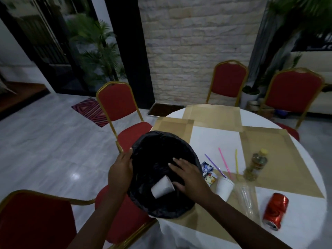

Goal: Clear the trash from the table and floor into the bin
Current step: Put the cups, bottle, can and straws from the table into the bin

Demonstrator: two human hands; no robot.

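Observation:
A bin lined with a black bag [161, 153] hangs tilted at the round table's left edge [298, 229]. My left hand [120, 169] grips its left rim. My right hand [186, 173] is spread flat over the bin's mouth, fingers extended. A white paper cup [162, 188] lies inside the bin, right by that hand's thumb. On the table lie another white cup [224, 188], a crushed red can [275, 211], a small bottle with a yellow cap [256, 165], purple [213, 164], pink [224, 162] and yellow [236, 161] straws, printed wrappers [207, 168] and clear plastic [248, 200].
Red chairs with gold frames ring the table: one beyond the bin [116, 105], one at my lower left [36, 218], two at the far side [228, 81]. A patterned mat [89, 110] and a dark tray [165, 109] lie on the marble floor.

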